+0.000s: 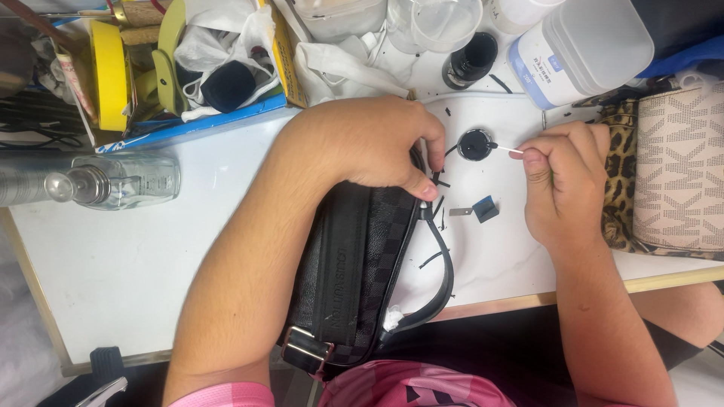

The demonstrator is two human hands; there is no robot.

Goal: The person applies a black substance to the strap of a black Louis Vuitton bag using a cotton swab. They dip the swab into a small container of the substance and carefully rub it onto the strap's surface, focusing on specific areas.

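A black checked bag [362,264] with a dark strap [441,256] lies on the white table [136,249], partly over the near edge. My left hand [377,143] presses on the bag's top and pinches the strap edge between thumb and fingers. My right hand [566,185] grips a thin white swab stick [504,149], whose tip rests in a small round black dish of dark liquid [475,143].
A clear glass bottle [113,182] lies at the left. A box of clutter [188,68] stands at the back left. Behind are a dark small bottle [471,60], a clear cup [441,22] and a white jar [581,49]. Patterned bags [671,173] sit right. Dark scraps [483,209] dot the table.
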